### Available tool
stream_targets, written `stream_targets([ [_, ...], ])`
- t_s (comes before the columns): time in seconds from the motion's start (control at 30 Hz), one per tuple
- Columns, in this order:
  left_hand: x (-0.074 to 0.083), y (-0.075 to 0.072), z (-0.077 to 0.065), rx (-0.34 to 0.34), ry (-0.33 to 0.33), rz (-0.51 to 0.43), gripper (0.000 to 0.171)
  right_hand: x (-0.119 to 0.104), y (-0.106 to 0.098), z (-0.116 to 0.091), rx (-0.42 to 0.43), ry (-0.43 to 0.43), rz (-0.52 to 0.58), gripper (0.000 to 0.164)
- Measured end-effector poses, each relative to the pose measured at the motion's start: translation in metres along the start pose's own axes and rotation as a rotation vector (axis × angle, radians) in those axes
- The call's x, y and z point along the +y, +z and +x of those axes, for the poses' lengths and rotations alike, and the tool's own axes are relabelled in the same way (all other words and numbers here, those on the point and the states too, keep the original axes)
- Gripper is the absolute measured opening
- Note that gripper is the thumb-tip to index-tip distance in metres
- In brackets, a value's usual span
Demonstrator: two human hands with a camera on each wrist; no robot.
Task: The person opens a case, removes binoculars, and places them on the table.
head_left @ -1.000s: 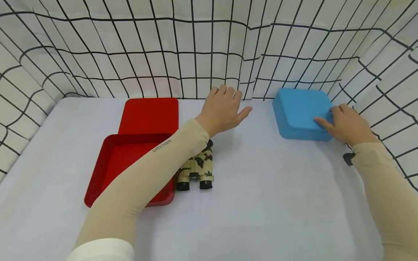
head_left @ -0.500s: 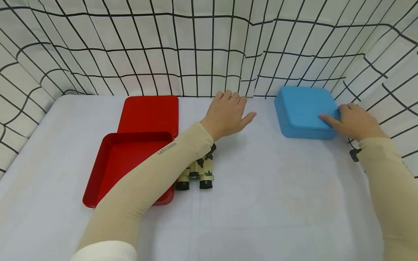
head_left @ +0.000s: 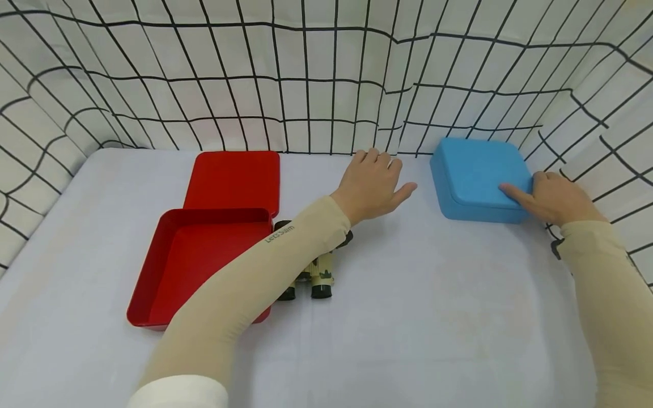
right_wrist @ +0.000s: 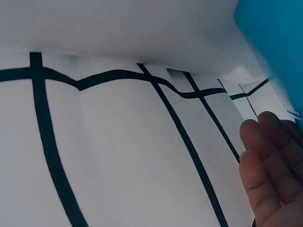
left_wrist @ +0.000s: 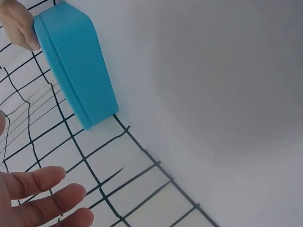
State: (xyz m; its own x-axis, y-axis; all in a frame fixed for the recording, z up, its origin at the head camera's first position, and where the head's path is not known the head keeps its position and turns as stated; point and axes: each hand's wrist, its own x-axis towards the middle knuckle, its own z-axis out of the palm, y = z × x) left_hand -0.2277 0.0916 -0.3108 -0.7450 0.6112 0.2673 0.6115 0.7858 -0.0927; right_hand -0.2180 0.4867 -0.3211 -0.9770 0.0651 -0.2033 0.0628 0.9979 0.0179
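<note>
Backdrop [head_left: 316, 62], white with black grid lines, bounds the rear and both sides. In front of it lies a white table [head_left: 408, 323]. Two beige sleeves reach in over the table: left sleeve [head_left: 255, 277], crossing toward the middle, and right sleeve [head_left: 592, 306], along the right edge. Red box [head_left: 191, 263], uncovered, sits left of centre; its near right corner is partly masked by the left sleeve. Red panel [head_left: 234, 178] lies flat directly behind it; whether the two are joined cannot be determined. Blue box [head_left: 474, 170], closed, stands at the rear right, by the corner of the backdrop. Left hand [head_left: 372, 187]: back up, fingers spread, thumb held well out, at the rear of the table between red panel and blue box, apart from both. Right hand [head_left: 558, 198]: thumb laid on the top of the blue box near its right edge, remaining fingers extended along that side; firmness of contact cannot be told. Camouflage binoculars [head_left: 322, 266] lie just right of the red box, largely hidden beneath the left sleeve. Dark piece [head_left: 556, 248] shows at the right cuff.
</note>
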Motion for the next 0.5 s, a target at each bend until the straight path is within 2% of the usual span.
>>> stream_targets([
  [0.23, 0.008, 0.009, 0.006, 0.001, 0.001, -0.015, 0.056, -0.004, 0.001, 0.001, 0.026, -0.031, 0.044, 0.111],
  [0.5, 0.018, 0.018, 0.014, -0.094, -0.010, -0.056, 0.058, -0.009, 0.006, -0.001, 0.046, -0.035, 0.026, 0.109],
])
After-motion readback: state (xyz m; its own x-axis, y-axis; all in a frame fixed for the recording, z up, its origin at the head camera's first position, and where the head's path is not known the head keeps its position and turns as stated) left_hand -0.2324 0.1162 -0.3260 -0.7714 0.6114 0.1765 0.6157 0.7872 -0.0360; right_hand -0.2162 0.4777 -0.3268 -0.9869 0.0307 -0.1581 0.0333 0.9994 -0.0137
